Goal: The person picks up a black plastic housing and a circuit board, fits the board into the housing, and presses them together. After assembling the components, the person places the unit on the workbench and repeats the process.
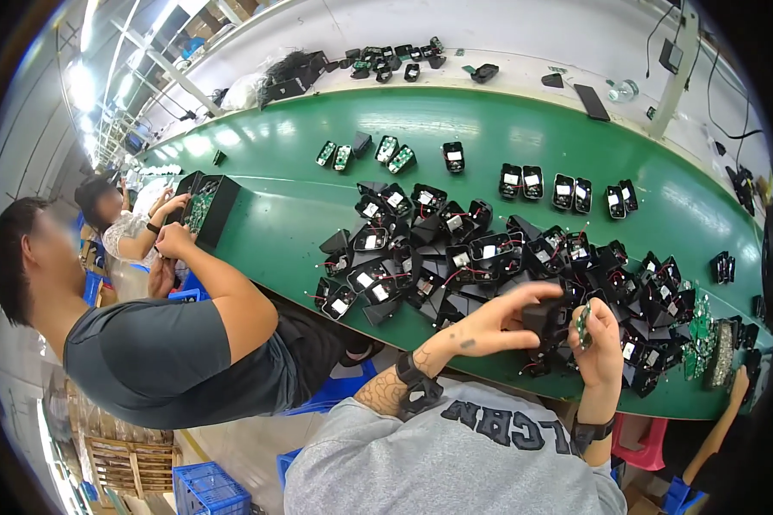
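My left hand (498,324) is curled around a black plastic housing (541,319), thumb below and fingers above it. Close by on the right, my right hand (601,348) pinches a small green circuit board (584,326) between thumb and fingers. Both hands are over the near edge of a large heap of black housings (425,227), many with white labels and thin red wires inside. The heap partly blends with the held housing, so its outline is hard to make out.
The heap lies on a green bench (275,232). Farther back stand several paired housings (521,181). To the right are loose green boards (703,335), and another person's hand (739,386). At left, a co-worker (163,352) handles something beside a black box (219,210).
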A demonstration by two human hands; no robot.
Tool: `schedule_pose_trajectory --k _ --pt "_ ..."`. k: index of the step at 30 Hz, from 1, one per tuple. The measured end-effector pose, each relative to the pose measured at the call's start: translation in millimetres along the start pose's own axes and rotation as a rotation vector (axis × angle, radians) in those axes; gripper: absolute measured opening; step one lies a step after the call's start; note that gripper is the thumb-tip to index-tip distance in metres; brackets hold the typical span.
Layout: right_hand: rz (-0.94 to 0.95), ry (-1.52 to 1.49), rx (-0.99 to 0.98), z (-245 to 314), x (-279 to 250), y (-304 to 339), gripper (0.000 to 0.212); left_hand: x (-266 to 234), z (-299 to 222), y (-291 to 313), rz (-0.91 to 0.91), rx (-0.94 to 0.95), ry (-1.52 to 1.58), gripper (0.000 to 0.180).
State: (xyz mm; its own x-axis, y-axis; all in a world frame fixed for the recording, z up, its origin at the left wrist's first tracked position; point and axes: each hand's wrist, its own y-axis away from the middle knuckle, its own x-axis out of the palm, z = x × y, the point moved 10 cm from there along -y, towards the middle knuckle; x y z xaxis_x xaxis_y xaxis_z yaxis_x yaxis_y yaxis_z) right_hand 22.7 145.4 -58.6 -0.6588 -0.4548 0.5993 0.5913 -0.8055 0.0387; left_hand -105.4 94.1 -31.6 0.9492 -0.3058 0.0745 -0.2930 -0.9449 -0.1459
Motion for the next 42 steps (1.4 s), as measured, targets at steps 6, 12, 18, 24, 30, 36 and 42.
schedule_pose_trajectory --k 6,12,18,24,30,36,42 --pt "-0.376 0.33 -0.176 24.6 -21.4 -3.4 0.022 -25.5 31.3 8.3 -0.328 -0.121 0.655 0.045" --pt "-0.305 0.17 -0.1 17.2 -13.0 -6.6 0.025 -19.4 19.4 0.2 -0.304 -0.089 0.619 0.045" --pt "-0.067 0.158 -0.176 29.7 7.3 1.1 0.054 -19.4 22.0 1.9 -0.314 -0.114 0.59 0.045" --pt "-0.129 0.137 -0.188 14.7 -12.6 4.4 0.048 -23.0 8.5 -0.6 -0.357 -0.079 0.361 0.046" --pt "-0.139 0.143 -0.167 2.4 -11.9 5.9 0.046 -22.7 -4.3 -4.4 -0.4 -0.105 0.092 0.048" --pt "-0.134 0.186 -0.154 3.7 -9.4 8.7 0.041 -17.5 -0.9 -5.4 -0.387 -0.138 -0.008 0.047" --pt "-0.162 0.35 -0.168 9.9 2.0 12.7 0.039 -12.5 6.0 -9.2 -0.391 -0.108 0.094 0.046"
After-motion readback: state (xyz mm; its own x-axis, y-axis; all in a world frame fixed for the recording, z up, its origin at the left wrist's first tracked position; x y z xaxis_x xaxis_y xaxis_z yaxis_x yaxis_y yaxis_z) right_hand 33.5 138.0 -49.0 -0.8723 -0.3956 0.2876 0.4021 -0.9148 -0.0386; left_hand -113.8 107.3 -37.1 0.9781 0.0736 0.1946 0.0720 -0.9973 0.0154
